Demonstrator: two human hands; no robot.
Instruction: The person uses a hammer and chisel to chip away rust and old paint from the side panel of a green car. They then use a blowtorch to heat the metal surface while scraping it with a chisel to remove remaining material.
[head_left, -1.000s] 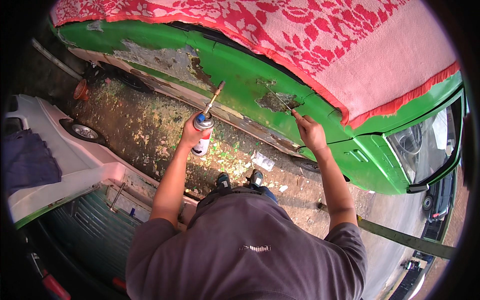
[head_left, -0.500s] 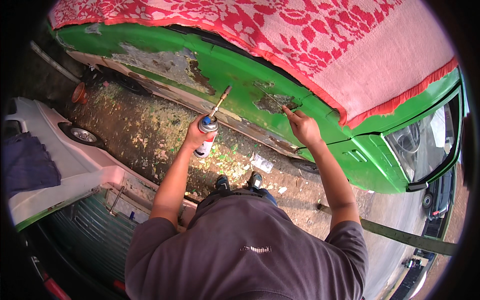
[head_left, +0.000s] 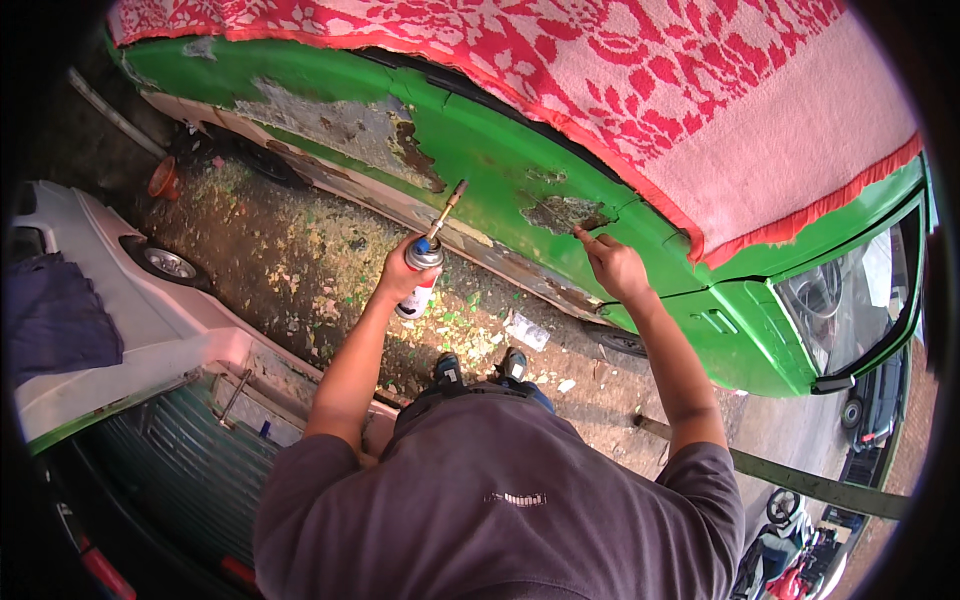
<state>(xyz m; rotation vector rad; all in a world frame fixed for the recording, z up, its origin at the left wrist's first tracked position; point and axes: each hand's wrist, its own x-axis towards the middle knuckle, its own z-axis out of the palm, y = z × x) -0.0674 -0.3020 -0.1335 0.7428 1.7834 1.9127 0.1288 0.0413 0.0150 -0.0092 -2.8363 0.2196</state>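
Observation:
My left hand (head_left: 400, 273) is closed round a gas torch (head_left: 421, 284), a white and red canister with a blue valve and a brass nozzle. The nozzle points up towards the green vehicle body (head_left: 490, 205); no flame can be made out. My right hand (head_left: 617, 268) is closed, with the index finger stretched forward along something thin that I cannot make out clearly. Its fingertip is at the lower edge of a bare, stripped patch (head_left: 562, 213) on the green panel. A bigger grey and rusty patch (head_left: 345, 125) lies further left.
A red and pink patterned cloth (head_left: 640, 80) covers the vehicle's top. Paint flakes (head_left: 330, 260) litter the ground. Behind me on the left stands a pale vehicle (head_left: 120, 260) with a dark cloth (head_left: 62, 320) on it. A green bar (head_left: 820, 485) and a motorcycle (head_left: 785, 550) are at right.
My right hand has drawn back slightly down and right along the patch; the thin straight tool seen ahead of it is now hard to see. The torch stays in my left hand.

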